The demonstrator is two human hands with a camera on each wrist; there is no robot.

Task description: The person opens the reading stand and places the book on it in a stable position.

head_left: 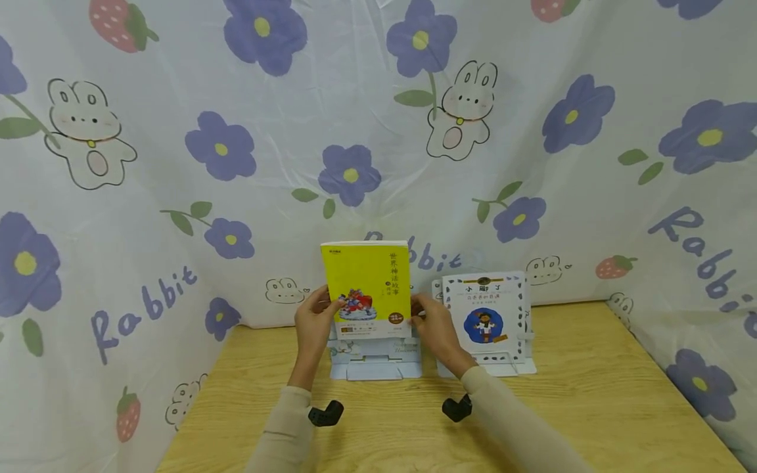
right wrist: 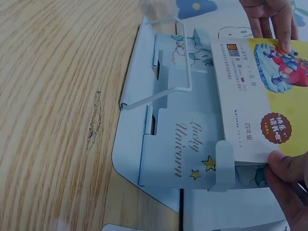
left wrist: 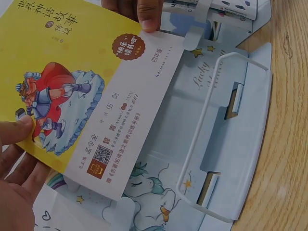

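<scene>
A yellow-and-white paperback book (head_left: 363,272) with a cartoon figure on its cover is held upright between both hands. My left hand (head_left: 313,322) grips its left edge, thumb on the front cover and fingers behind. On the opposite edge, my right hand (head_left: 436,326) pinches the lower corner. Behind and below the book stands a pale blue book stand (head_left: 376,369), printed with a unicorn. In the left wrist view the book's bottom edge lies above the stand's wire bar (left wrist: 204,103). A side clip (right wrist: 224,166) of the stand shows close to the book's lower corner.
Right of this stand, a white picture book (head_left: 481,299) leans on a second stand (head_left: 526,369), close to my right wrist. Both stands rest on a wooden table (head_left: 378,427). A curtain (head_left: 378,118) with flowers and rabbits hangs behind and along the sides.
</scene>
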